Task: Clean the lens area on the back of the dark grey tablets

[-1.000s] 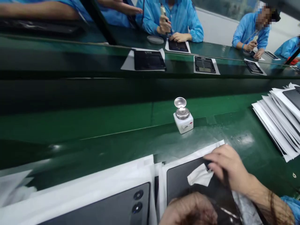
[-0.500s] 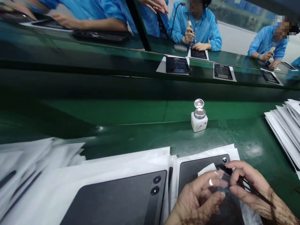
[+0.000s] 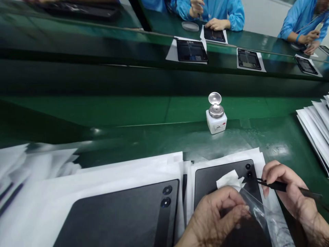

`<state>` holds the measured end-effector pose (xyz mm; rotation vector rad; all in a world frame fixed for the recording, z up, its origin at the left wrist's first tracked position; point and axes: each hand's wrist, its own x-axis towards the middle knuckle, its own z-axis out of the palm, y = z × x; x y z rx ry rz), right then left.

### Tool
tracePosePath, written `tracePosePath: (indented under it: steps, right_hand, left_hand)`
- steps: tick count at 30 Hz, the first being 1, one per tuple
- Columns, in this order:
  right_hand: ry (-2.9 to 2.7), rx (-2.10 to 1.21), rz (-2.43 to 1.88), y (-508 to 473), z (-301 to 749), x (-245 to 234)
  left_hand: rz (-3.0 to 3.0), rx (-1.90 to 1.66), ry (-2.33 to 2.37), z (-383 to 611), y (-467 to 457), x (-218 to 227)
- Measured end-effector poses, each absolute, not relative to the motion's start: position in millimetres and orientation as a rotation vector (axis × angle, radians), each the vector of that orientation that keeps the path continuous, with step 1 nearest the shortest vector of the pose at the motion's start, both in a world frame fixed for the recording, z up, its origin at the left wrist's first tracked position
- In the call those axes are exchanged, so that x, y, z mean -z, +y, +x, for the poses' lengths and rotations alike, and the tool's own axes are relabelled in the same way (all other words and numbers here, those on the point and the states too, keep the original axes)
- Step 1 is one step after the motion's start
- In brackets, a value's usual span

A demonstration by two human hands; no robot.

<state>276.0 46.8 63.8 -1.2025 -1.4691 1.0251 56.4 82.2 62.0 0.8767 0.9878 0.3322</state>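
The left hand (image 3: 221, 216) is at the near side, over the lower part of the right tablet (image 3: 208, 180), thumb and forefinger pinching a clear film (image 3: 257, 206). The film slants from that pinch toward the near right, across the tablet's right edge. The right hand (image 3: 290, 192) grasps black tweezers (image 3: 279, 185), their tips pointing left beside the tablet's far right corner, close to its two camera lenses. The tips appear slightly parted and apart from the film; whether they touch the tablet, I cannot tell.

The right tablet lies back up on white sheets (image 3: 226, 160), which leave a pale margin beyond its far edge. A crumpled white wipe (image 3: 230, 179) rests on it, just beyond the left hand's fingers. On the left, another dark tablet (image 3: 123, 212) sits on its own white stack, only a narrow gap separating the two piles, so sideways room there is tight.

Beyond the sheets, a strip of green bench (image 3: 154, 147) runs to the raised ledge, with a lidded bottle (image 3: 216, 121) standing on it, lid up. More bench separates the right hand from the paper stack (image 3: 315, 123) at the far right, giving that side the wider room.
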Motion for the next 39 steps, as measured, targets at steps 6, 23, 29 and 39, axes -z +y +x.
tracePosePath:
  steps: [6, 23, 29, 39]
  right_hand:
    - [-1.133, -1.311, -1.112, 45.4, 270.0, -66.9]
    - [-1.265, -1.193, -1.152, 46.7, 263.6, -72.4]
    - [-1.272, -1.147, -1.178, 48.8, 261.2, -74.8]
    - [-1.290, -1.109, -1.181, 46.1, 261.8, -73.9]
  left_hand:
    - [0.926, -0.365, 0.978, 51.3, 81.8, -58.8]
    - [0.945, -0.200, 1.026, 55.5, 85.2, -69.7]
    - [0.973, -0.180, 1.024, 55.6, 84.4, -62.7]
    - [1.056, -0.124, 1.014, 55.2, 82.2, -58.9]
